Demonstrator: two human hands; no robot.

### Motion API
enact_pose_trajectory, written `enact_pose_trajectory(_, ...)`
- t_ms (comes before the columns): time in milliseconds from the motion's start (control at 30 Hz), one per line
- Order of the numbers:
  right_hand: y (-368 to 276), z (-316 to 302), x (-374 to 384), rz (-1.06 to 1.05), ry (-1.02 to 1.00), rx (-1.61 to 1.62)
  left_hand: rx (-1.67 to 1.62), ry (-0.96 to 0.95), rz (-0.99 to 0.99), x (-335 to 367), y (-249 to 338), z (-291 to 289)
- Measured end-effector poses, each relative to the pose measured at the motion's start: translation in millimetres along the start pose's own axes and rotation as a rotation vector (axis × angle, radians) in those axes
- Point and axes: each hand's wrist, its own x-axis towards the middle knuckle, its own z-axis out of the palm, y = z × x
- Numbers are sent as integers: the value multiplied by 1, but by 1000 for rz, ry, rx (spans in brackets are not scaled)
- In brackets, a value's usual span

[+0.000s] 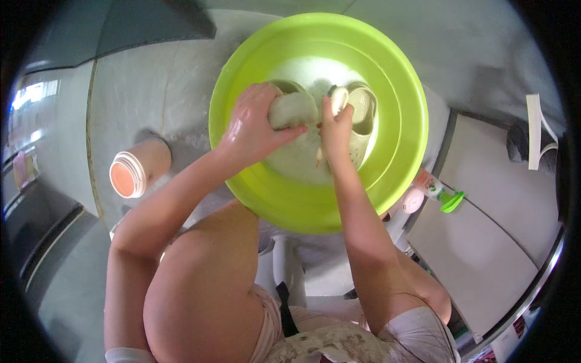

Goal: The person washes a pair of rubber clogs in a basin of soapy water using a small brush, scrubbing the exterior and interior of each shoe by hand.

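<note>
A large lime-green basin [399, 157] holds cloudy, sudsy water. In it, my left hand [251, 118] is closed round a pale grey-green clog [293, 111], tilted with its smooth, wet side toward me. Close beside it, my right hand [337, 130] grips a white, round-ended handle [339, 98]. It may belong to a brush, but its working end is mostly hidden by my fingers. A second pale clog [361, 148], with holes in its upper, rests against the basin's right side, partly behind my right hand and wrist.
Left of the basin, an open peach-coloured tub [142, 166] lies on the grey floor [181, 78]. At the right are a bottle with a green trigger-like top [451, 201], a pink round object [413, 200] and a white cabinet [472, 242]. My bare knees flank the basin's near side.
</note>
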Motion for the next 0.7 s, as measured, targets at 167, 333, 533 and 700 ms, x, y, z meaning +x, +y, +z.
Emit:
enact_pose_trajectory(167,91,22,28,-307,178,-1066,-432,107,-318,16,3,22)
enact_pose_trajectory(333,70,29,1,8,-46,-79,-411,190,-329,15,-5,22)
enact_pose_trajectory(533,-59,21,-57,-688,-105,186,-615,215,-246,5,-11,28)
enact_pose_trajectory(700,-88,23,-47,-643,-108,-259,-471,221,-384,21,-4,34)
